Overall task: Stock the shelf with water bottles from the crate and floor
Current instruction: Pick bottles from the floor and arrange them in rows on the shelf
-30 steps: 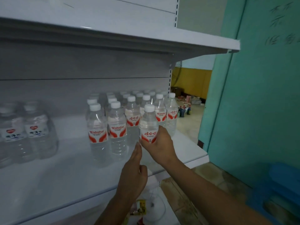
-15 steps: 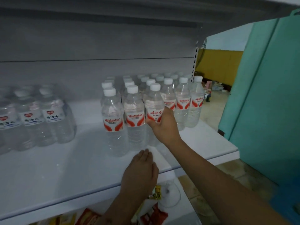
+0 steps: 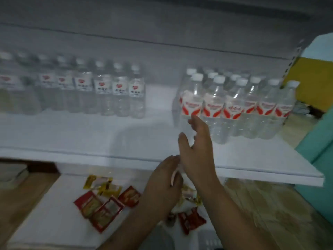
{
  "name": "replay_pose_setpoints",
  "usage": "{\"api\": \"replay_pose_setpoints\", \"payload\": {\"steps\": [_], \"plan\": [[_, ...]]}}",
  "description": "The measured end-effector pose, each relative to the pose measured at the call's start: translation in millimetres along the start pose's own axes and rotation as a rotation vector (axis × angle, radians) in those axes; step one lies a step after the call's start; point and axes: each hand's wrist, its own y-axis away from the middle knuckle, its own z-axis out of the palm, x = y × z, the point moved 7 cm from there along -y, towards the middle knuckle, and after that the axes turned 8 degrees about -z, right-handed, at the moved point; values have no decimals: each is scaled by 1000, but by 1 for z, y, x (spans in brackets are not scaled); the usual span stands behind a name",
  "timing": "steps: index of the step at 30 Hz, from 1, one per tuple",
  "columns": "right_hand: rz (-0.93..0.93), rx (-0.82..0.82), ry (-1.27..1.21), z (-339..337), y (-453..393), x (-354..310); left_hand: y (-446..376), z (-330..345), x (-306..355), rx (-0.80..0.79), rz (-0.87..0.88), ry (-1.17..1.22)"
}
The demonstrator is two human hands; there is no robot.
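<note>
Right hand released, fingers spread beside the red-label bottles near the shelf front edge; left hand loose (empty?): a careless brush could topple the front row.

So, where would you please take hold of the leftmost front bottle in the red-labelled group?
Grip the leftmost front bottle round its body at or just below the red label, coming from the front-left. It stands upright, its left side is free, while a neighbouring bottle crowds its right.
</note>
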Motion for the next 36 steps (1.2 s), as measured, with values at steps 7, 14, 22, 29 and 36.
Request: {"api": "replay_pose_setpoints", "payload": {"steps": [7,14,22,29,36], "plan": [[-2,-586,-141,208,92,-83,122,-161,-124,310,-368,-151],[4,-1242,-210,386,275,-189,334,-281,-221,820,-850,-56],[-393,-1753,-411,443,536,-380,589,-327,-203,1459,-1178,-104],[-725,-2159,-657,312,722,-439,748,-252,-113,1859,-1505,-181],[-901,-2326,-816,200,755,-437,781,-194,-31,2080,-1557,-297]]}}
